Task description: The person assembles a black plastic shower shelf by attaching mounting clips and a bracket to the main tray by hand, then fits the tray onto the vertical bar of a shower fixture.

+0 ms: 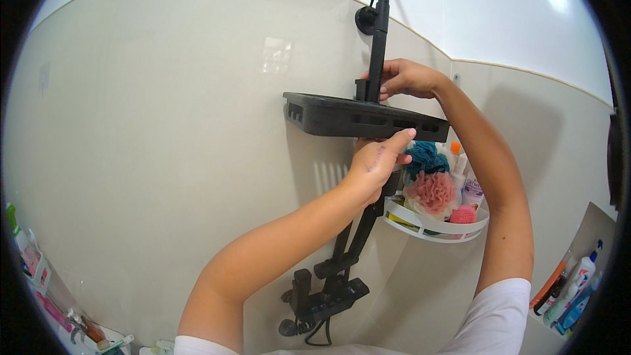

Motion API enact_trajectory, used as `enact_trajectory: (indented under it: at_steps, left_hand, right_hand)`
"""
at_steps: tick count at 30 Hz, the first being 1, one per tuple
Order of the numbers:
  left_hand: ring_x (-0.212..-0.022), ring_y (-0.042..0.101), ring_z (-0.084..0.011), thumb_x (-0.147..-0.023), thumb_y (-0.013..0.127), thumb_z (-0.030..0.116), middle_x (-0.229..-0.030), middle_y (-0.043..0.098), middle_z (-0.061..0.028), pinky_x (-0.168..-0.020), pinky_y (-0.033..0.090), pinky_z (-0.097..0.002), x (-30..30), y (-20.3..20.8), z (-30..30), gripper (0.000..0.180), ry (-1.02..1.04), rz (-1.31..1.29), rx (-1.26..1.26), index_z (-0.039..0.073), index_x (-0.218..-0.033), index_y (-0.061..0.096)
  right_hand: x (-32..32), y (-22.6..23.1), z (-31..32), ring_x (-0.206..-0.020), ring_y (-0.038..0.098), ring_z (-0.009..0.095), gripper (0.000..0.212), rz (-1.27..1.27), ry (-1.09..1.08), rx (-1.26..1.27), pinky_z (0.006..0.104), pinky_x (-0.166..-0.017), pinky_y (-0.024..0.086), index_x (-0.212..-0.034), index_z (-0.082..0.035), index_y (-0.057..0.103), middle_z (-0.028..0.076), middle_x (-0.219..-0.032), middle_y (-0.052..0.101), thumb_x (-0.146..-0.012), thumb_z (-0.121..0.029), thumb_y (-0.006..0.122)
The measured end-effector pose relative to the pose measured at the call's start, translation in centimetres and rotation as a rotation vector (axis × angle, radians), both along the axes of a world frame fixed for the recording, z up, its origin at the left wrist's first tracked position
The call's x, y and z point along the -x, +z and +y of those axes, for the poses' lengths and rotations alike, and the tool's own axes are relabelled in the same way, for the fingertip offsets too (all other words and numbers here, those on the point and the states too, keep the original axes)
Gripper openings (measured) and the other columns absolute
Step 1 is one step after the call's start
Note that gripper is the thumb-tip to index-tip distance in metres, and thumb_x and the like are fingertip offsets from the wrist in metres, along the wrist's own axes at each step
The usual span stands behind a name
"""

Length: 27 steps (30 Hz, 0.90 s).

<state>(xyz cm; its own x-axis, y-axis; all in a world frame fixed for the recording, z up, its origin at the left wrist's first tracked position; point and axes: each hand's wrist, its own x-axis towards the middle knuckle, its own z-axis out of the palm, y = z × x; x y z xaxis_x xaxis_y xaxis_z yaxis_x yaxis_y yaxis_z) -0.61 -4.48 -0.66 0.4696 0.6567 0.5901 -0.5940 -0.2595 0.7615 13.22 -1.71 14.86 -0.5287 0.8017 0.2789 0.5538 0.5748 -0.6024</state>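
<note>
A black shower shelf (322, 118) with slotted walls sits on an upright black shower pole (377, 59). My left hand (378, 161) supports the shelf from below, its thumb lying against the front wall and its other fingers partly hidden underneath. Above the shelf, my right hand (409, 79) is closed at the pole, fingers reaching behind it beside a small black bracket (361, 89). The pole hides some of those fingertips. Lower down, the pole leads to a black shower mixer (332, 299) with a hose.
A white corner shelf (437, 229) holds a pink bath puff (432, 192), a teal bath puff (426, 158) and bottles. A black round wall mount (365, 20) joins the pole to the beige wall. More bottles (578, 283) stand at lower right; toiletries line the lower left.
</note>
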Motion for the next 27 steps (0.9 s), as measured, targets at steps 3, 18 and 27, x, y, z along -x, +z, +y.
enact_trajectory:
  at_steps: [3,18,27]
  left_hand:
    - [-0.078,0.055,-0.0133,-0.072,0.068,0.037,-0.097,0.058,-0.0042,-0.083,0.036,-0.0278,0.0,-0.2,-0.4,0.041,0.052,0.052,0.015,0.007,-0.099,0.06]
    - [-0.082,0.055,-0.0141,-0.071,0.067,0.041,-0.1,0.058,-0.0046,-0.086,0.032,-0.0274,-0.1,-0.3,0.5,0.048,0.035,0.038,-0.037,0.006,-0.102,0.059]
    - [-0.08,0.057,-0.0145,-0.072,0.065,0.047,-0.102,0.06,-0.0052,-0.086,0.03,-0.0352,0.8,-0.5,0.3,0.051,0.052,0.103,-0.023,0.009,-0.105,0.058]
  right_hand:
    - [-0.9,-0.2,0.7,-0.09,0.056,0.013,0.042,0.003,0.011,0.036,0.0256,-0.082,0.047,-0.116,0.001,0.051,0.009,-0.103,0.058,-0.074,0.002,0.058]
    - [-1.1,-1.1,-1.1,-0.093,0.056,0.016,0.034,-0.074,0.003,0.04,0.0279,-0.087,0.041,-0.105,0.006,0.056,0.01,-0.099,0.06,-0.074,-0.008,0.051]
    - [0.7,-1.6,-3.5,-0.094,0.055,0.017,0.037,-0.282,-0.174,-0.105,0.0254,-0.087,0.04,-0.109,0.005,0.056,0.011,-0.101,0.06,-0.08,-0.018,0.052]
